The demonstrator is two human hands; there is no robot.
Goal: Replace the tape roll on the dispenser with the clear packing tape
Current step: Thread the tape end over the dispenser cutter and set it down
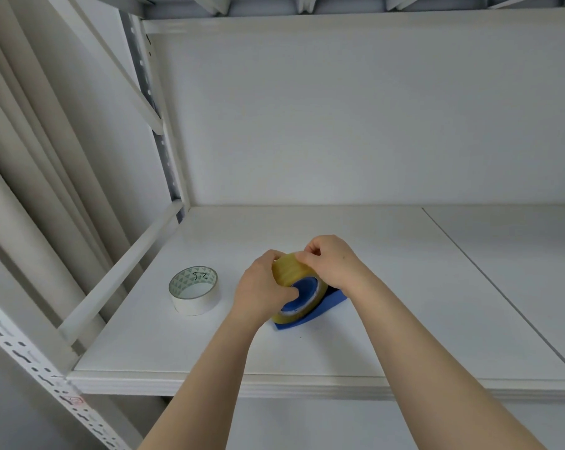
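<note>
both hands meet over a blue tape dispenser (310, 315) that sits on a white shelf (388, 287), near the middle and a little toward the front edge. a roll of clear tape (294, 271), yellowish in colour, stands on edge on the dispenser around its blue hub. the left hand (261, 287) is closed around the roll's left side, thumb pressed at the hub. the right hand (334, 263) rests on top of the roll with thumb and fingertips pinched together at the roll's outer surface; whether they hold a loose tape end cannot be told. a white tape roll (193, 290) with a patterned inner core lies flat on the shelf to the left, apart from the hands.
</note>
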